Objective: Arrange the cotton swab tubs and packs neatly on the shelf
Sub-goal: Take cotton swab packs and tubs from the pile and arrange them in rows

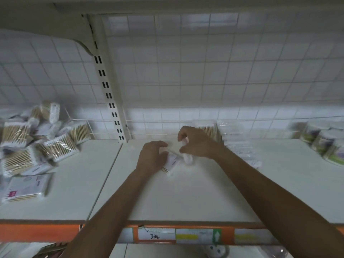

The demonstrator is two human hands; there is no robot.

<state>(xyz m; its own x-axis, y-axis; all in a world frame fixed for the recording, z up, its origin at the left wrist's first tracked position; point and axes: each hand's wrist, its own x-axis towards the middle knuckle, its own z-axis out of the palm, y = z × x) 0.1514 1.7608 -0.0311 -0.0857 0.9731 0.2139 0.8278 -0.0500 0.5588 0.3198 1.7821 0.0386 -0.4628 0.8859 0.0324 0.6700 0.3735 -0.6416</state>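
Head view: on the white shelf [186,198], mid-depth, the left hand [151,157] curls over a clear pack of wooden-stick cotton swabs [174,161]; the right hand [195,142] pinches its far end. More swab packs [37,146] lie heaped left, and round tubs [323,142] stand right.

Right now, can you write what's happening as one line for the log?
left hand and right hand: holding clear plastic pack of wooden cotton swabs | place: white shelf centre | left: jumbled packs | right: round tubs

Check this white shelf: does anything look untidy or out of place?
Yes. The clear plastic packs of wooden cotton swabs on the left lie in a jumbled heap, tilted and overlapping, not in rows. The left hand and right hand grip one more white swab pack.
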